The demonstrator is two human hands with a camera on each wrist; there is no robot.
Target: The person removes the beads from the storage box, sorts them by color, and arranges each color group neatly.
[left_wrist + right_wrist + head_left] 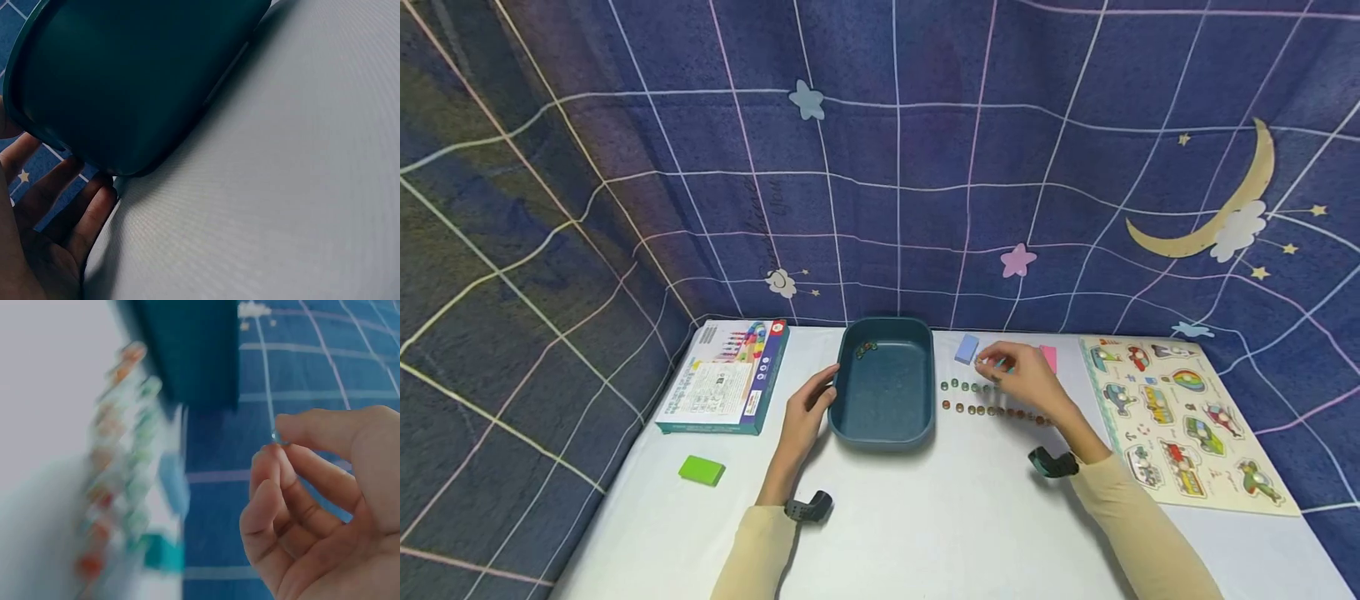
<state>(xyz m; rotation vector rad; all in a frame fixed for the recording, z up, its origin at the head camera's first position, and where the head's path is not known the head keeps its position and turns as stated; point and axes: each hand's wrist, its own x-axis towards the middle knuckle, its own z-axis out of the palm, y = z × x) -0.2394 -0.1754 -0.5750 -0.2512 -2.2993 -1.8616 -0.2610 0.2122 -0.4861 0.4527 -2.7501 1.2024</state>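
A dark teal tray (886, 323) stands in the middle of the white table, with a few marbles (867, 348) in its far left corner. My left hand (829, 387) rests against the tray's left wall. In the left wrist view the left hand (50, 169) lies loosely straight beside the tray wall (137, 81). Right of the tray lie two rows of marbles (992, 408), one greenish and one brownish. My right hand (985, 360) hovers over the far row. In the right wrist view the right hand (275, 439) pinches a small clear marble (274, 435) between thumb and forefinger.
A printed toy box (724, 377) lies at the left and a green block (702, 470) in front of it. A blue block (967, 348) and a pink block (1049, 358) lie behind the marbles. A vehicle peg puzzle (1183, 421) lies at the right. Blue star cloth walls the table.
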